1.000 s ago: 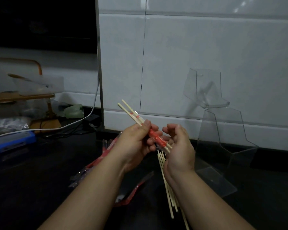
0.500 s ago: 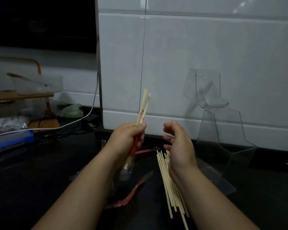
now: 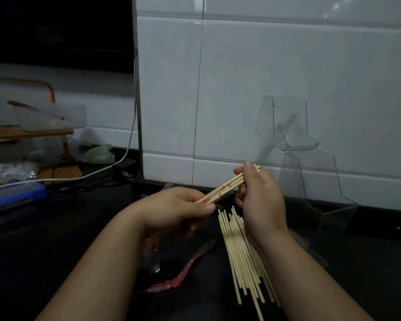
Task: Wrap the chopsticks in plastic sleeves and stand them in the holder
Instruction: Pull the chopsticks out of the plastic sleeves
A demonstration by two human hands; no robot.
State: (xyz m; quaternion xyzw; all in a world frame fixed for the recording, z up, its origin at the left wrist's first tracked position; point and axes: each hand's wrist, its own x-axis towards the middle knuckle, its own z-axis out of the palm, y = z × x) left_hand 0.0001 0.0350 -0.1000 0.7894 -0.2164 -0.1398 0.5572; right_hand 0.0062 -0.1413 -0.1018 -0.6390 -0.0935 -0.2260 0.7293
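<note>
Chopsticks pair (image 3: 229, 185) with red print along it is up in the air over the counter's middle, slanting up to the right and held at both ends. Left hand (image 3: 178, 209) pinches the lower end between thumb and curled fingers. Right hand (image 3: 259, 195) has its fingers curled round the upper end, with the tips sticking out just past the index finger. Whether a sleeve fully covers the pair, cannot tell. Loose chopsticks (image 3: 241, 256) lie in a fanned bundle on the dark counter (image 3: 56, 239) under the right wrist, running toward the near edge. A red plastic sleeve (image 3: 183, 272) and a clear sleeve (image 3: 154, 258) lie flat just left of the bundle, below the left hand. The clear acrylic holder (image 3: 310, 177) stands at the counter's back edge against the white tiled wall (image 3: 287, 77), right of the hands. A blue object (image 3: 14, 195) and a white cable (image 3: 116, 163) are at the far left.
</note>
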